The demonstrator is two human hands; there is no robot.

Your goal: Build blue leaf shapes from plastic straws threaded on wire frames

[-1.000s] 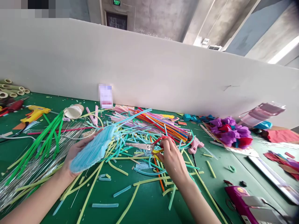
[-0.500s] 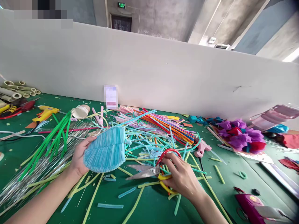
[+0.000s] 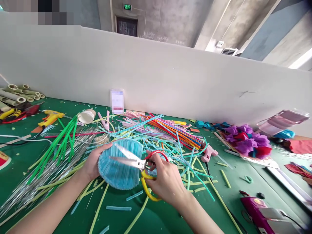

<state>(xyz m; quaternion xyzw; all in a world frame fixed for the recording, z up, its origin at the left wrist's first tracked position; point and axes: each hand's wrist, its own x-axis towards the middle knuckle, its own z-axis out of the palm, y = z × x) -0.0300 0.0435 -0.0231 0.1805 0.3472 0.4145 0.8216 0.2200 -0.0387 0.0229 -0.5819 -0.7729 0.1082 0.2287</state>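
Note:
A rounded light-blue piece, built of many ribbed strips side by side, is gripped at its left edge by my left hand. My right hand has its fingers through the loops of a pair of scissors with one red and one yellow handle. The scissor blades are parted and lie across the front of the blue piece, pointing left. Whether they touch it I cannot tell. Short cut blue tubes lie on the green table below.
Colourful pipe-cleaner-like strips heap behind my hands. Silver wires and green strips spread leftward. A yellow glue gun lies left, a pink one right. Purple flowers and a magenta device are farther right.
My right hand has brought the scissors left and up, over the blue piece. The blue piece has moved right and turned, and the scissor blades are spread wider.

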